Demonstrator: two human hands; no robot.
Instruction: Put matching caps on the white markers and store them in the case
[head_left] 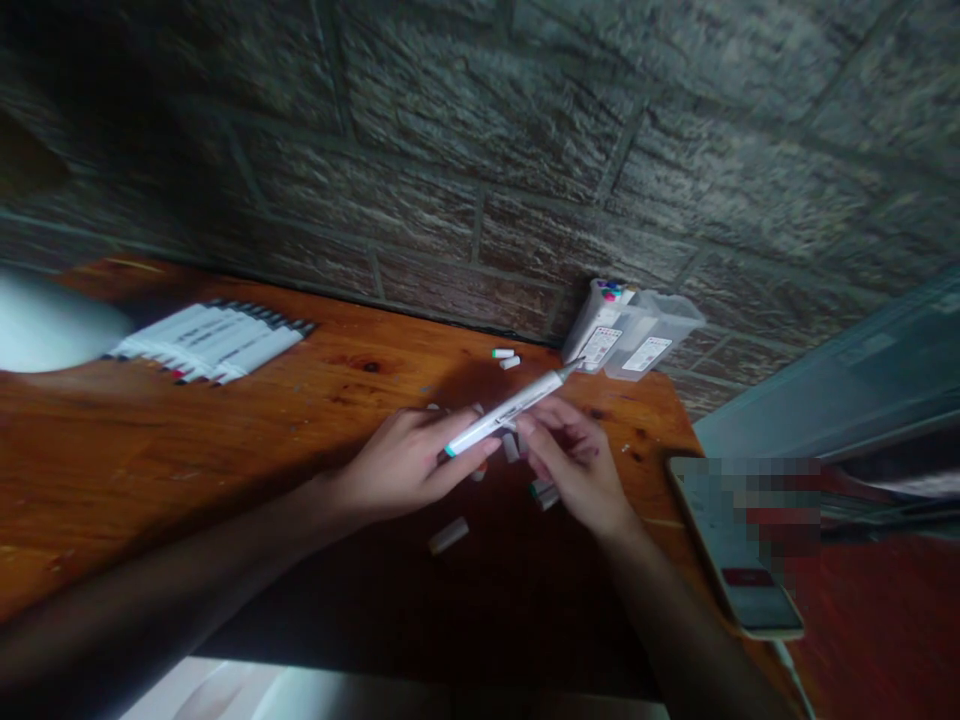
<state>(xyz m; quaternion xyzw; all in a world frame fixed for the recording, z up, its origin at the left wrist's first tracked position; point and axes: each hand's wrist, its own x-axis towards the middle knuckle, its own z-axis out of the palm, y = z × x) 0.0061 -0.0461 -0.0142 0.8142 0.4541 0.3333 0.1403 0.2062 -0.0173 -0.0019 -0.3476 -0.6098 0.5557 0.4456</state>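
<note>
A white marker (504, 413) with a green end slants up to the right, its thin grey tip bare. My left hand (409, 455) grips it near the green end between thumb and fingers. Just below the barrel, my right hand (574, 465) has its fingers curled in with the thumb; a small pale bit shows at the thumb tip, too unclear to name. Loose marker caps lie under and around my hands: one cap (448, 536) nearer me, green-marked caps (546, 494) beside my right hand, and two white caps (510, 362) farther back.
Several white markers (217, 340) lie in a row on the wooden table (360, 365) at left. Two clear plastic cases (646, 335) stand by the brick wall, one with coloured ends inside. A phone (739, 545) with a cable lies at the right edge. A white rounded object (52, 322) is far left.
</note>
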